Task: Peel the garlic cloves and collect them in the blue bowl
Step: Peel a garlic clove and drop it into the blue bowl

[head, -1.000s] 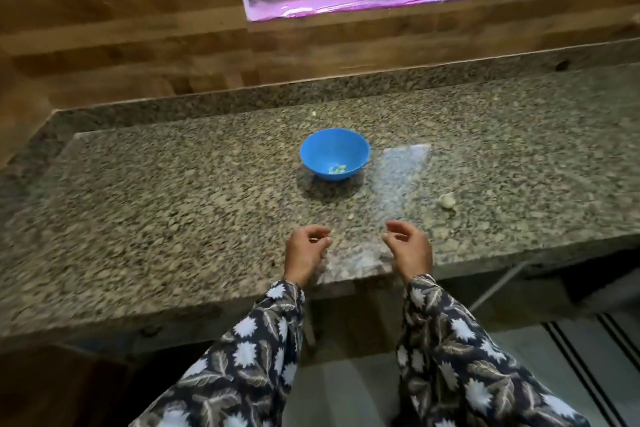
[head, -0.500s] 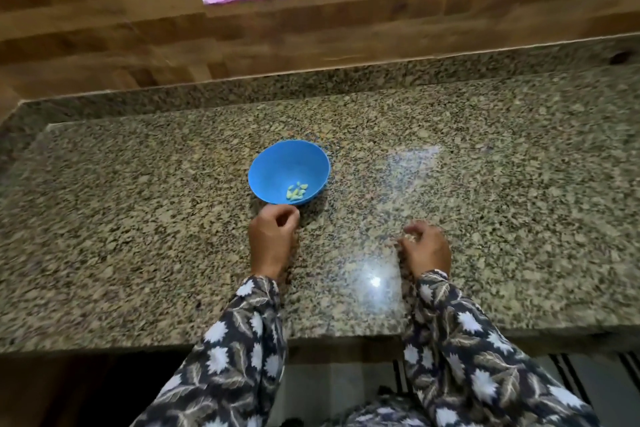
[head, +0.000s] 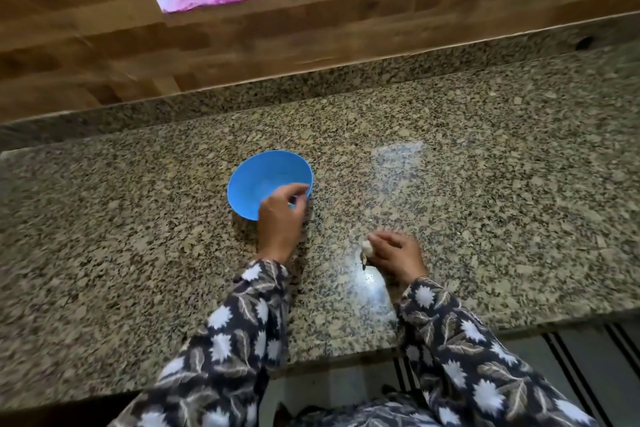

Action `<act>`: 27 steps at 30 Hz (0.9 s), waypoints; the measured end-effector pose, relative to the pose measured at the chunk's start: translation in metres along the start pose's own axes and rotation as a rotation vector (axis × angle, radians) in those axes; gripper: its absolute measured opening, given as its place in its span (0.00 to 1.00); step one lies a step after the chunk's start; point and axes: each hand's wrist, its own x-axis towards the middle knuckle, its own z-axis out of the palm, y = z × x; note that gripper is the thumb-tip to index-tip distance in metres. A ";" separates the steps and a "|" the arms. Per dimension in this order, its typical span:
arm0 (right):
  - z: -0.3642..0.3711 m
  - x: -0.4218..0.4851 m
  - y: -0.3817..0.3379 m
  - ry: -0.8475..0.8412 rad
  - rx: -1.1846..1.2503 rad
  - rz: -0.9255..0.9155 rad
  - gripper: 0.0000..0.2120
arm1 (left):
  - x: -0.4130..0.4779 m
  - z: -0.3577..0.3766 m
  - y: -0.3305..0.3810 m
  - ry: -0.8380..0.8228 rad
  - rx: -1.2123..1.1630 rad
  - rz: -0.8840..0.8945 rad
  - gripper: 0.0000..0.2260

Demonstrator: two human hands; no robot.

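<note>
White garlic [head: 366,246] gripped in right hand [head: 398,253] low over the worktop [head: 138,253], left hand [head: 280,218] curled at near rim of blue bowl [head: 256,180], can't tell if it holds anything; bowl contents hidden, peeling looks unfinished, open room all round, front edge behind wrists.

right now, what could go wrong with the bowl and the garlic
The left hand hangs over the near rim of the blue bowl; a knock there might tip or slide it on the smooth counter. The right hand pinches the garlic, part of it sticking out; it could slip free and roll.
</note>
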 end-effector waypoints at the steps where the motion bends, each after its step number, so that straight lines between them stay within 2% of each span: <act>1: 0.001 0.000 0.002 0.000 0.030 0.022 0.09 | -0.012 0.011 0.005 -0.124 -0.075 -0.007 0.10; 3: 0.005 -0.001 0.003 -0.006 0.039 0.045 0.06 | -0.033 0.035 0.006 -0.383 -0.228 -0.125 0.13; 5: 0.009 -0.001 0.005 -0.008 0.074 0.052 0.04 | -0.047 0.052 0.002 -0.496 -0.348 -0.246 0.15; 7: 0.009 0.002 0.007 -0.005 0.081 0.049 0.03 | -0.053 0.061 -0.002 -0.460 -0.417 -0.260 0.13; 9: 0.006 0.004 0.006 -0.039 0.084 0.053 0.07 | -0.057 0.065 -0.002 -0.431 -0.520 -0.306 0.09; 11: 0.003 0.003 0.005 -0.087 0.097 0.079 0.12 | -0.060 0.067 -0.001 -0.387 -0.617 -0.410 0.07; 13: -0.003 0.003 0.004 -0.128 0.115 0.102 0.10 | -0.063 0.067 0.000 -0.330 -0.783 -0.582 0.06; 15: -0.009 0.003 0.003 -0.160 0.073 0.097 0.11 | -0.067 0.064 0.005 -0.337 -0.988 -0.710 0.05; 17: -0.012 0.005 0.000 -0.192 -0.027 0.061 0.13 | -0.070 0.061 0.010 -0.376 -1.076 -0.746 0.06; 22: -0.014 0.006 -0.002 -0.289 -0.172 -0.004 0.13 | -0.075 0.060 0.017 -0.342 -1.200 -0.801 0.09; 27: -0.014 0.005 0.000 -0.294 -0.253 -0.079 0.10 | -0.085 0.062 0.022 -0.186 -1.046 -0.740 0.07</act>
